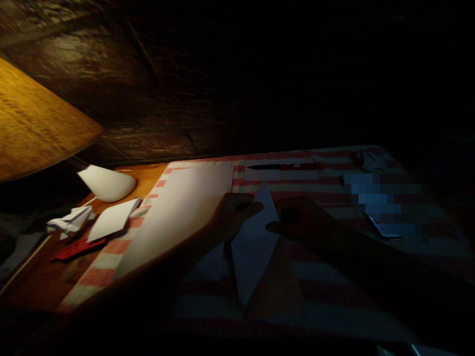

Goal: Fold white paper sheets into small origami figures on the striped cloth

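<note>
A white sheet of paper folded into a long diamond is held upright in front of me, its point away from me. My left hand grips its left edge, with the thumb lying across the face. On the opposite edge my right hand pinches the side corner between thumb and curled fingers. Both hands are dark against the dim light, so the finger details are hard to make out. Beneath them lies a red-and-white striped cloth.
Left of my hands lies a large white sheet. Behind is a knife on a smaller paper. A lamp with a yellow shade, folded papers and a red object stand left. A pixelated bluish object lies right.
</note>
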`<action>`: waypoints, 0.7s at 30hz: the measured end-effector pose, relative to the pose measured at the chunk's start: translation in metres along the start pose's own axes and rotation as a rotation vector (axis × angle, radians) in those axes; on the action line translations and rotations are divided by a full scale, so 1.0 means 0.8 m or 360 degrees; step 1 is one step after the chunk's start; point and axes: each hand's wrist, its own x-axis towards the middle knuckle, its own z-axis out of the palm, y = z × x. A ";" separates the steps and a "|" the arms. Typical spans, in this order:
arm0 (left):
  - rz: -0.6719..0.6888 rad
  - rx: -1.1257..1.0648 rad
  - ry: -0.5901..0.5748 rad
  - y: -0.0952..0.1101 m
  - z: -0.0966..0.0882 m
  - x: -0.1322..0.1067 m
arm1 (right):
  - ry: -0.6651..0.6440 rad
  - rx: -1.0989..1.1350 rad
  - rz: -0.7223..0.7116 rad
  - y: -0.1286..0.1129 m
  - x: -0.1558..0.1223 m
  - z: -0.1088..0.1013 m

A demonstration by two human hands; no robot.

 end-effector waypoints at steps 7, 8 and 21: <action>-0.0030 -0.0001 -0.0006 -0.002 -0.003 0.000 | -0.0010 0.0083 -0.0001 -0.008 -0.002 0.003; -0.0050 -0.0001 -0.0017 -0.001 -0.004 0.001 | -0.0006 0.0098 0.0008 -0.011 -0.003 0.004; -0.0072 -0.0097 0.0018 0.001 0.001 0.000 | 0.0016 0.0045 0.0125 -0.016 -0.004 0.001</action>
